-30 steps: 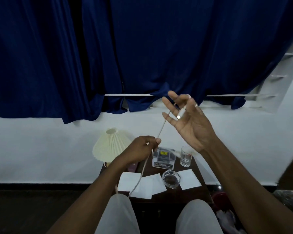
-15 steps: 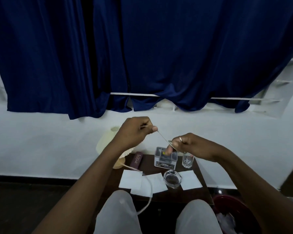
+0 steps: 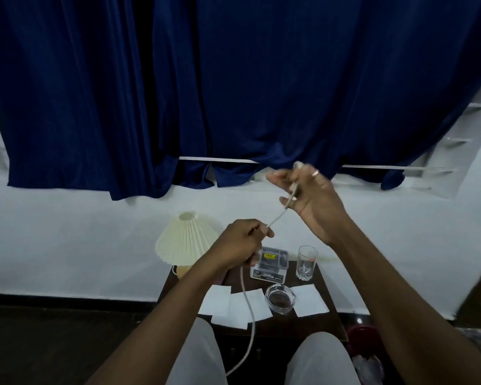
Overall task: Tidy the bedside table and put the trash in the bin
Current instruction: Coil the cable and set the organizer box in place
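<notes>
- Wears a narrow metal ring (image 3: 315,173), warm gold in tone, on one finger of the right hand (image 3: 314,198); too blurred to say which finger.
- Shows the left hand (image 3: 239,240) bare, like the wrist behind it.
- Shows both forearms (image 3: 400,290) bare along all the length in view, down to the lower edge.
- Wears light grey trousers (image 3: 197,357) of plain, smooth cloth, without visible pattern or print, covering both knees at the bottom of the view.
</notes>
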